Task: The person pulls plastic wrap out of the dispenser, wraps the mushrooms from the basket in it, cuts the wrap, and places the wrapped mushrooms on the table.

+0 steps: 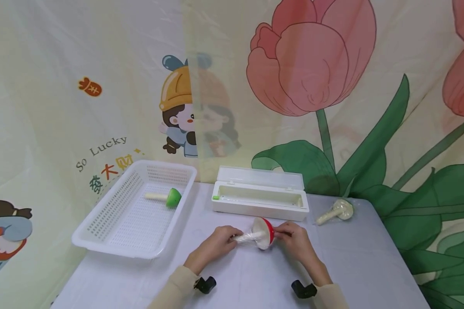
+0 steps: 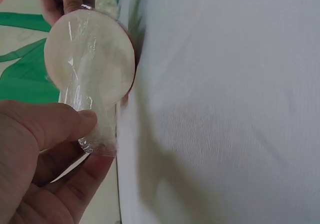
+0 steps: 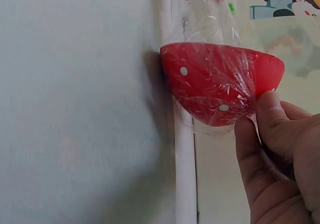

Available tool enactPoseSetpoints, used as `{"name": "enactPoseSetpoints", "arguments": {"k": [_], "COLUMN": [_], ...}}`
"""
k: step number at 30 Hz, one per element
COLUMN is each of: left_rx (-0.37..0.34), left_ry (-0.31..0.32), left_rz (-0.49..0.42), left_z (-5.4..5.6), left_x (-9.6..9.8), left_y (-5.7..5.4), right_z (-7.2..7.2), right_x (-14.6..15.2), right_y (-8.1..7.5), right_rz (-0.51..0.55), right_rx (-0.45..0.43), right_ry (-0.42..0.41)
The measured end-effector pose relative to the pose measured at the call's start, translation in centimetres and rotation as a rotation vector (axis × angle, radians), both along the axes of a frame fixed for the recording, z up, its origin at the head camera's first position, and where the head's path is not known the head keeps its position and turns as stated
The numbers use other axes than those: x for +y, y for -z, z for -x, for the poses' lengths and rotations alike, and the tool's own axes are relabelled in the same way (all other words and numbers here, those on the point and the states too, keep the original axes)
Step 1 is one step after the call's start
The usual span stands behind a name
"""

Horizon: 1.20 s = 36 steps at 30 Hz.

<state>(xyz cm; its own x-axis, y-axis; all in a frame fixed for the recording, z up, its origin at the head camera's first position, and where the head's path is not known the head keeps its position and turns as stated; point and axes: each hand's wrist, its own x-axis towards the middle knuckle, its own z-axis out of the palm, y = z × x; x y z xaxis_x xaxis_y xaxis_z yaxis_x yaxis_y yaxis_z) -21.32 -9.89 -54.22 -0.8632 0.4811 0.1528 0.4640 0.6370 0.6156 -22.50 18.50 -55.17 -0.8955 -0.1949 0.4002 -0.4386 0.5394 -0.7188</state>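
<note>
A toy mushroom with a red, white-dotted cap (image 3: 210, 79) and a pale stem is wrapped in clear plastic film (image 2: 90, 94). It is held on its side just over the white table, its cap toward the right. My left hand (image 1: 218, 244) pinches the wrapped stem end between thumb and fingers. At the cap side, my right hand (image 1: 295, 241) pinches the plastic wrap with thumb and forefinger. In the right wrist view, the right hand (image 3: 280, 149) has its thumb against the cap's edge. The left hand (image 2: 60, 149) shows large in the left wrist view.
To the left stands a white perforated basket (image 1: 120, 253) holding a green-capped toy mushroom (image 1: 172, 198). A white lidded box (image 1: 261, 209), lid up, stands behind my hands. Another plastic-wrapped mushroom (image 1: 340, 210) lies at the right. A printed curtain (image 1: 224, 25) hangs behind the table.
</note>
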Motion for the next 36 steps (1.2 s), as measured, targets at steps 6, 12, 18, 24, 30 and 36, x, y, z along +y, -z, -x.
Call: {"name": "enactPoseSetpoints", "arguments": {"k": [6,12,18,24,30,36], "left_rx": [-0.045,-0.047,-0.017,-0.073,-0.108,-0.162], "left_ry": [-0.050,-0.131,-0.208,-0.202,-0.153,-0.101], "left_rz": [-0.024,-0.048,-0.104,-0.119,-0.150,-0.179], "left_z": [0.1,0.1,0.2,0.4,0.4,0.7], "left_x": [0.8,1.6,3.2,5.1,7.2,9.8], "left_y": [0.7,1.7,1.7,1.5,1.4,1.5], "right_z": [0.3,0.2,0.1,0.1,0.2,-0.3], "right_x": [1.1,1.5,2.2,3.8,5.6,8.5], "right_y": [0.8,1.3,1.6,1.8,1.5,1.6], "right_rz": [0.007,0.037,0.075,0.126,0.181,0.154], "right_rx": [-0.087,-0.205,-0.297,-0.283,-0.309,-0.309], "right_ry": [0.086,0.106,0.158,0.191,0.217,0.264]}}
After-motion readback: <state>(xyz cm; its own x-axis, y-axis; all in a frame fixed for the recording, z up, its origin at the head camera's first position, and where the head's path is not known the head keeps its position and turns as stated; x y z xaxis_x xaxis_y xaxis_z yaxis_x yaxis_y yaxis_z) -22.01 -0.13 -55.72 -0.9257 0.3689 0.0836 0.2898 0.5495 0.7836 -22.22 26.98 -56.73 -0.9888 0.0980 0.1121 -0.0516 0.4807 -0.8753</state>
